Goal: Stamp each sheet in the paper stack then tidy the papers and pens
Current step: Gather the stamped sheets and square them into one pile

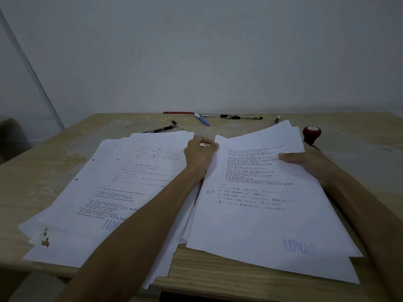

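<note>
Two spreads of printed white sheets cover the wooden table (359,153). The right stack (261,214) has a top sheet with a faint purple stamp near its lower right corner. My left hand (199,154) pinches that stack's upper left corner. My right hand (305,162) grips its right edge, thumb on top of the page. The left pile (113,188) is fanned out untidily and also carries a purple stamp near my left forearm. A red-handled stamp (311,134) stands just behind my right hand. Several pens (202,119) lie scattered along the far edge.
A pale wall rises right behind the table. The left pile overhangs the table's front edge. A brown seat back (12,138) shows at the far left. Bare wood lies to the right of the stamp.
</note>
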